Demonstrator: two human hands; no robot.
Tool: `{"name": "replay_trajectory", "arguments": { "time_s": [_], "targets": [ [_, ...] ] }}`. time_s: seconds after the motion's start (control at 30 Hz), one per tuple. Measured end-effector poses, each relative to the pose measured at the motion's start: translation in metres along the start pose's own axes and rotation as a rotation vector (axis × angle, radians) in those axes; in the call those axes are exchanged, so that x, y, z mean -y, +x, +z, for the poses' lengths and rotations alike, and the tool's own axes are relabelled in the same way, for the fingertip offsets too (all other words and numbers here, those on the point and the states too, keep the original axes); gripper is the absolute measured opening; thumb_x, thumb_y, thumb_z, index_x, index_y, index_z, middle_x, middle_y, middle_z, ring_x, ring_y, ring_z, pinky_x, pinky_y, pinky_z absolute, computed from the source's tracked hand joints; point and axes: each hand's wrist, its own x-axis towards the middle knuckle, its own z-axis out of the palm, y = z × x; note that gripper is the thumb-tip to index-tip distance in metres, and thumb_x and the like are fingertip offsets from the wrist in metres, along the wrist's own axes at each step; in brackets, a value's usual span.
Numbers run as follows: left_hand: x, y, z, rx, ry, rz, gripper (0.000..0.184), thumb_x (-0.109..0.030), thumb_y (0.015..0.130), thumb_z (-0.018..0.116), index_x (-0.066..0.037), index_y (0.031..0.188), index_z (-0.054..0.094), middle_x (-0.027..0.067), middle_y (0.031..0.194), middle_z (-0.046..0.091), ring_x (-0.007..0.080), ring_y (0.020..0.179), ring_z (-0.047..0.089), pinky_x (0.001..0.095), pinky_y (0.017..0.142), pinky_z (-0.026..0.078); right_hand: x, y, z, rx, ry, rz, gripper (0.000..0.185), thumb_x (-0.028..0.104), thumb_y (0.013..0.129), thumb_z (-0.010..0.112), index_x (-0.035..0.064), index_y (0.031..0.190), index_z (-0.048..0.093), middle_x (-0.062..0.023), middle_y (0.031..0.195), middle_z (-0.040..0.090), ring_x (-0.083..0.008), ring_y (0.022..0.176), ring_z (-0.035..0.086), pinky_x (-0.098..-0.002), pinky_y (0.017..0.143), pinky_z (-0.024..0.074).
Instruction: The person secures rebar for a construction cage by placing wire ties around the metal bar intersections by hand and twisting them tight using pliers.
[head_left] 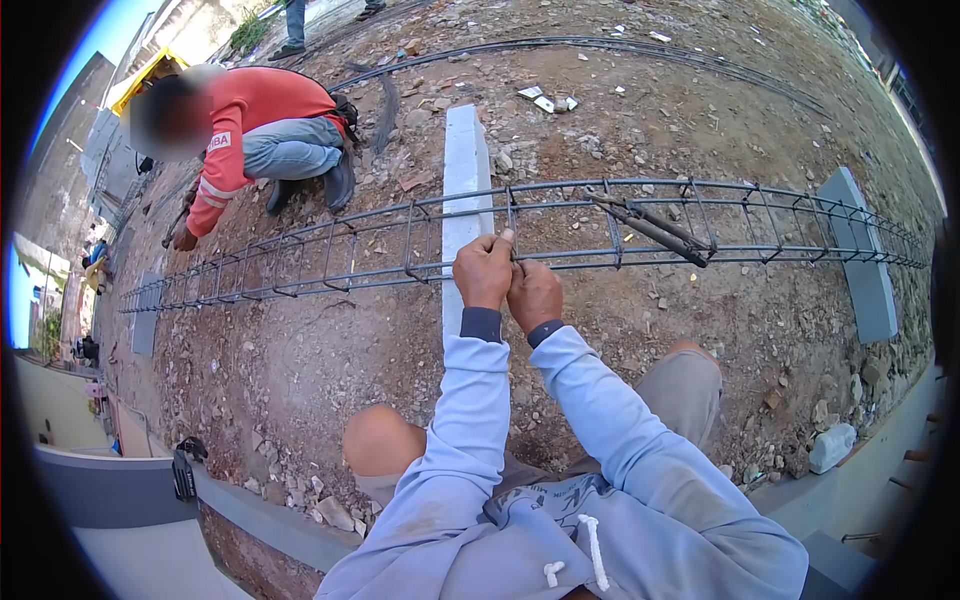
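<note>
A long rebar cage (380, 275) of parallel bars and square stirrups runs across the view, resting on pale blocks. My left hand (484, 270) is closed at the near bar, beside the middle block (462, 150), fingers pinched near a stirrup. Touching it on the right, my right hand (535, 296) is closed at the same joint. What the fingers hold is too small to make out. A pair of dark long-handled pliers (655, 230) lies across the cage to the right of my hands.
A co-worker in a red top (275, 100) crouches at the upper left by the cage. Grey blocks (858, 255) support its right end. Loose bars (600, 43) lie beyond on rubble ground. A low wall edge (270, 520) runs behind my knees.
</note>
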Motion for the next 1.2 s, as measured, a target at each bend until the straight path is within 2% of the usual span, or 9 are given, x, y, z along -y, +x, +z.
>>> {"name": "replay_trajectory", "arguments": {
  "time_s": [0.17,0.2,0.3,0.47,0.57,0.67,0.77,0.97,1.2],
  "targets": [
    [0.025,-0.030,0.006,-0.156,-0.141,0.077,0.022,-0.021,0.082,0.067,0.001,0.079,0.069,0.0060,0.065,0.065,0.0091,0.061,0.056,0.0270,0.056,0.044,0.004,0.013,-0.010,0.150,-0.187,-0.073,0.023,0.022,0.083,0.057,0.0013,0.076,0.063,-0.0204,0.076,0.064,-0.0349,0.072,0.064,-0.0438,0.064,0.0518],
    [0.034,-0.031,0.009,-0.123,-0.191,0.031,0.020,-0.017,0.084,0.065,0.002,0.087,0.069,0.0078,0.078,0.068,0.0112,0.073,0.061,0.0247,0.066,0.047,0.015,0.016,-0.022,0.203,-0.161,-0.003,0.026,0.024,0.081,0.058,-0.0005,0.076,0.064,-0.0224,0.076,0.064,-0.0363,0.073,0.065,-0.0437,0.065,0.0523],
    [0.039,-0.038,0.013,-0.060,-0.574,-0.114,0.021,-0.015,0.087,0.061,0.004,0.093,0.068,0.0078,0.084,0.068,0.0132,0.077,0.062,0.0245,0.071,0.047,0.016,0.024,-0.025,0.257,-0.203,-0.034,0.027,0.026,0.080,0.060,-0.0005,0.076,0.065,-0.0230,0.075,0.064,-0.0375,0.073,0.064,-0.0440,0.066,0.0524],
    [0.048,-0.042,0.017,-0.021,-0.918,-0.282,0.025,-0.017,0.089,0.059,0.006,0.097,0.064,0.0107,0.091,0.067,0.0163,0.082,0.062,0.0273,0.078,0.048,0.012,0.034,-0.025,0.320,-0.281,-0.063,0.028,0.028,0.074,0.065,-0.0003,0.073,0.068,-0.0238,0.076,0.064,-0.0386,0.075,0.064,-0.0449,0.070,0.0516],
    [0.057,-0.040,0.020,0.044,-0.954,-0.392,0.025,-0.019,0.090,0.057,0.004,0.097,0.064,0.0109,0.091,0.067,0.0168,0.082,0.062,0.0276,0.078,0.048,0.000,0.041,-0.020,0.312,-0.268,-0.106,0.026,0.025,0.075,0.063,-0.0008,0.072,0.068,-0.0231,0.075,0.064,-0.0341,0.067,0.066,-0.0412,0.062,0.0529],
    [0.055,-0.041,0.020,0.088,-1.032,-0.470,0.025,-0.019,0.091,0.056,0.003,0.097,0.064,0.0102,0.091,0.066,0.0161,0.081,0.061,0.0272,0.076,0.047,0.020,0.049,-0.042,0.628,0.130,0.391,0.022,0.016,0.080,0.057,-0.0020,0.068,0.062,-0.0115,0.061,0.061,-0.0223,0.052,0.060,-0.0357,0.044,0.0461],
    [0.055,-0.040,0.018,0.113,-1.075,-0.526,0.024,-0.018,0.091,0.056,0.003,0.097,0.063,0.0082,0.088,0.065,0.0154,0.079,0.060,0.0270,0.073,0.047,0.019,0.046,-0.043,0.581,0.506,0.619,0.023,0.013,0.082,0.054,-0.0024,0.067,0.061,-0.0092,0.057,0.058,-0.0175,0.040,0.052,-0.0312,0.034,0.0392],
    [0.058,-0.036,0.021,0.123,-1.018,-0.529,0.021,-0.019,0.090,0.056,0.001,0.093,0.063,0.0057,0.082,0.064,0.0139,0.071,0.057,0.0265,0.070,0.045,0.034,0.062,-0.051,0.621,0.404,0.779,0.024,0.016,0.086,0.054,0.0005,0.069,0.060,-0.0035,0.054,0.053,-0.0130,0.037,0.043,-0.0283,0.032,0.0295],
    [0.055,-0.024,0.004,0.342,-0.983,-0.748,0.021,-0.027,0.088,0.060,-0.007,0.090,0.064,0.0004,0.079,0.064,0.0100,0.067,0.056,0.0252,0.058,0.034,0.036,0.070,-0.038,0.622,-0.035,0.610,0.030,0.022,0.085,0.058,0.0018,0.063,0.059,-0.0035,0.050,0.048,-0.0140,0.037,0.038,-0.0322,0.034,0.0279]
  ]
}}
